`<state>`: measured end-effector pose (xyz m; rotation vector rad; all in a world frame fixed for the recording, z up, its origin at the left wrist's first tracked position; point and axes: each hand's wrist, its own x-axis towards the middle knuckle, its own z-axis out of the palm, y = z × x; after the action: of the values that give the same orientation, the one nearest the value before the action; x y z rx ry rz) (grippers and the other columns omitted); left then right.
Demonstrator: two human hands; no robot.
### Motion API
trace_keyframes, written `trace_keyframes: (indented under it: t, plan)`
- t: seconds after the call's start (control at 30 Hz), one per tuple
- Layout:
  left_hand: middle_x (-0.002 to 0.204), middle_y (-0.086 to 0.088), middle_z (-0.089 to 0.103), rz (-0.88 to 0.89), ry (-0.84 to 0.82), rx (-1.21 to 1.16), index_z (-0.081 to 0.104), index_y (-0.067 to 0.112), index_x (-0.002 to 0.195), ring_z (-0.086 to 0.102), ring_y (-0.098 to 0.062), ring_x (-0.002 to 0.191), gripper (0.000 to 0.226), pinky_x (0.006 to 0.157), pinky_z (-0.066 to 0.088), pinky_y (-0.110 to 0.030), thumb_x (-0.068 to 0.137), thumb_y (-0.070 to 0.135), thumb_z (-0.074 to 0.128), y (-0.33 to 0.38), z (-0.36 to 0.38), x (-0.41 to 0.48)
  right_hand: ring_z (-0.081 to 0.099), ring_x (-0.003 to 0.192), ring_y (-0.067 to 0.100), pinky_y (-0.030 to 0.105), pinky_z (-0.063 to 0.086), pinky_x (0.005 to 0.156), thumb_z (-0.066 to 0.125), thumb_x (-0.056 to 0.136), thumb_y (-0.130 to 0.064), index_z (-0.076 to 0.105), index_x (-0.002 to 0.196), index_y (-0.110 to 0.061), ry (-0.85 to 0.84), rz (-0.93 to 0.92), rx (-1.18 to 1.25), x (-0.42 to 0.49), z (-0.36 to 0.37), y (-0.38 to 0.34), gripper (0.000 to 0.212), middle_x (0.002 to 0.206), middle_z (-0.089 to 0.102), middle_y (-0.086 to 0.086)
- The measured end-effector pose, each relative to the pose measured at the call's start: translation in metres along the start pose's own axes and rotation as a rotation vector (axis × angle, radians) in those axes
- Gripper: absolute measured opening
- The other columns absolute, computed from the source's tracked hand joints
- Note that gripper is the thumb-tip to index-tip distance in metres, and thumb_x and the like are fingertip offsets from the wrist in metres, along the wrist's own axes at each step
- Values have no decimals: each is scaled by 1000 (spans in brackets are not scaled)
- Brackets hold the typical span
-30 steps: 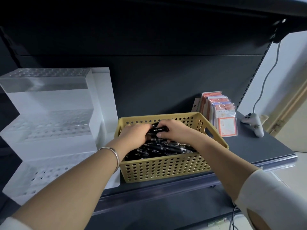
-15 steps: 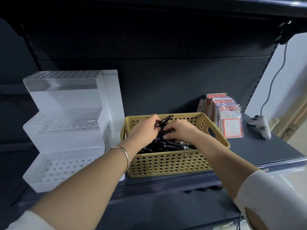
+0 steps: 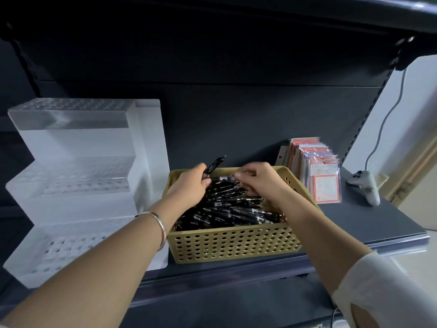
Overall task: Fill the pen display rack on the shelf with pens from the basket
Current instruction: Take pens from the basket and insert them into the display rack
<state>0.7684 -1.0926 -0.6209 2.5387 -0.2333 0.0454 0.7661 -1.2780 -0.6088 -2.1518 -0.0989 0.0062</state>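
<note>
Dark grey metal shelf, dark back panel behind, upper shelf overhanging.

Left end: frosted clear acrylic three-step pen display rack. Rows of holes on every step, all showing open. Its right side wall stands just beside the left wall of the tan perforated plastic basket. Basket's front wall sits close to the shelf's front lip.

Pile of black pens lies crosswise in the basket, below the rim.

Left hand, thin silver bangle at the wrist, is over the basket's back left corner. Fingers curled round one black pen, which tilts up and right, tip above the back rim.

Right hand is over the back of the pile, fingers bent, tips close to the left thumb. A level pen lies at the fingertips. Blurred, so a grip cannot be told.

Right of the basket: upright row of orange and white card packets in clear sleeves, just beside the rim. Farther right, white game controller. Bare shelf in front of both, out to the right front corner.
</note>
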Motion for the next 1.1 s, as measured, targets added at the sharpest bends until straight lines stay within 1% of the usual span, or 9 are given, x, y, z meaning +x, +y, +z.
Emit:
trace_keyframes:
  t: [0.1, 0.2, 0.3, 0.4, 0.57, 0.67, 0.8, 0.93, 1.1]
  plan:
    - [78, -2, 58, 24, -19, -71, 39, 20, 103, 59, -19, 69, 9, 64, 45, -32, 98, 27, 42, 2, 2, -3, 51, 56, 12, 16, 49, 47, 63, 89, -13, 60, 95, -8, 68, 106, 477, -3, -3, -8, 8, 69, 53, 5]
    - [83, -2, 61, 48, -54, -108, 41, 21, 101, 63, -18, 76, 10, 65, 46, -29, 96, 28, 46, 2, 3, -4, 48, 56, 10, 18, 49, 51, 63, 88, -8, 56, 97, -4, 97, 140, 787, -3, 0, -15, 12, 68, 51, 5]
    - [79, 4, 58, 75, -70, -154, 48, 18, 92, 58, -12, 72, 14, 60, 41, -22, 95, 32, 47, 7, 4, -6, 47, 57, 9, 17, 48, 51, 63, 87, -4, 57, 88, -8, 111, 165, 978, -5, 7, -20, 7, 69, 51, 3]
    - [74, 4, 56, 61, -24, -233, 49, 19, 81, 54, -13, 68, 20, 61, 40, -26, 96, 32, 47, 13, 5, -7, 50, 57, 10, 20, 50, 52, 62, 89, -7, 59, 87, -9, 99, 157, 1066, -8, 17, -25, 4, 72, 58, 3]
    - [68, 4, 51, 20, 110, -249, 39, 22, 73, 50, -13, 62, 27, 59, 38, -29, 97, 32, 44, 17, 3, -18, 56, 57, 10, 20, 48, 52, 53, 96, -16, 62, 85, -13, 37, 48, 905, -20, 37, -37, 15, 69, 63, -1]
    - [71, 1, 49, 17, 242, -182, 36, 22, 71, 49, -17, 67, 29, 60, 40, -31, 98, 32, 41, 17, -5, -29, 57, 63, 13, 21, 50, 53, 50, 97, -17, 59, 87, -12, 131, -13, 759, -24, 46, -48, 14, 80, 61, 4]
    - [89, -1, 45, 87, 359, -242, 44, 16, 77, 44, -8, 70, 23, 62, 37, -24, 97, 28, 43, 9, -28, -40, 59, 66, 10, 25, 52, 58, 51, 97, -21, 55, 92, -14, 257, -71, 572, -26, 55, -68, 9, 79, 58, 0]
    - [101, -2, 62, 161, 433, -298, 64, 12, 106, 56, -16, 93, 25, 79, 46, -31, 92, 29, 54, -3, -59, -53, 60, 64, 10, 24, 51, 55, 46, 99, -20, 49, 94, -20, 317, -151, 566, -30, 70, -93, 6, 86, 59, 0]
    - [97, 5, 63, 201, 572, -439, 64, 10, 108, 57, -7, 88, 20, 71, 40, -5, 90, 17, 57, -21, -101, -69, 61, 61, 12, 23, 53, 54, 44, 100, -20, 46, 88, -27, 320, -271, 649, -33, 96, -136, 14, 84, 61, 4]
